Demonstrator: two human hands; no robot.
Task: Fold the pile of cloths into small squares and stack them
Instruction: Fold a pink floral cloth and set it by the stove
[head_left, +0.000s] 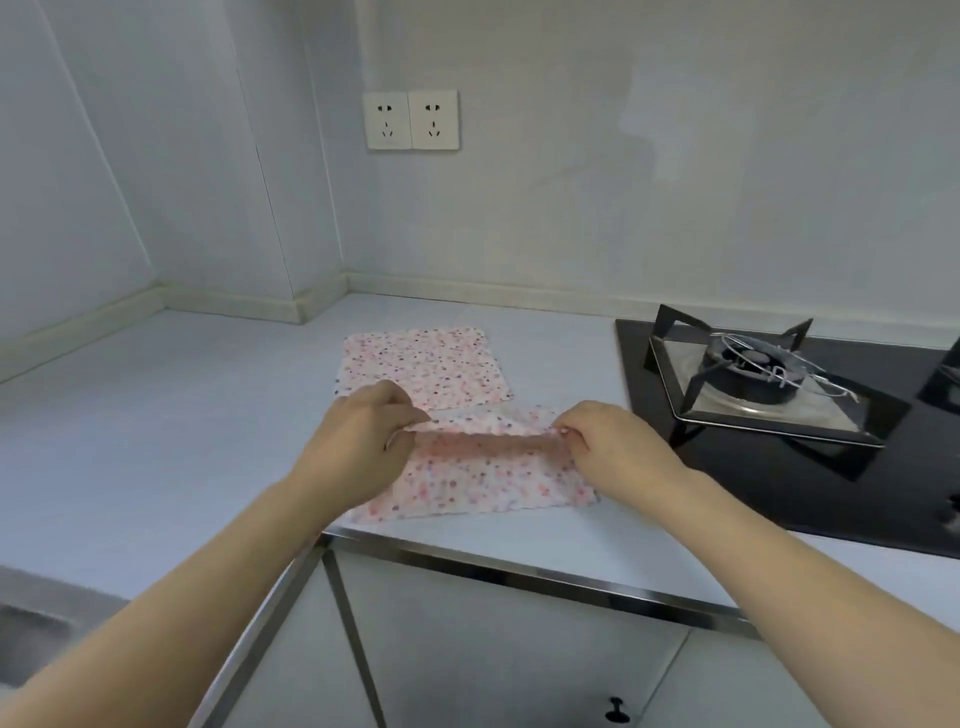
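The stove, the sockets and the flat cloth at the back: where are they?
stove (748, 364): head view, on the burner.
sockets (411, 119): head view, where the two plates meet.
flat cloth (423, 364): head view, its middle.

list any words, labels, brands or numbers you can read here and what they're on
None: no readable text shows anywhere.
The two wall sockets carry only plug holes, no lettering.
The two cloths have a dotted print, no words.
The gas stove shows no visible brand or marks.
The cabinet door is plain.
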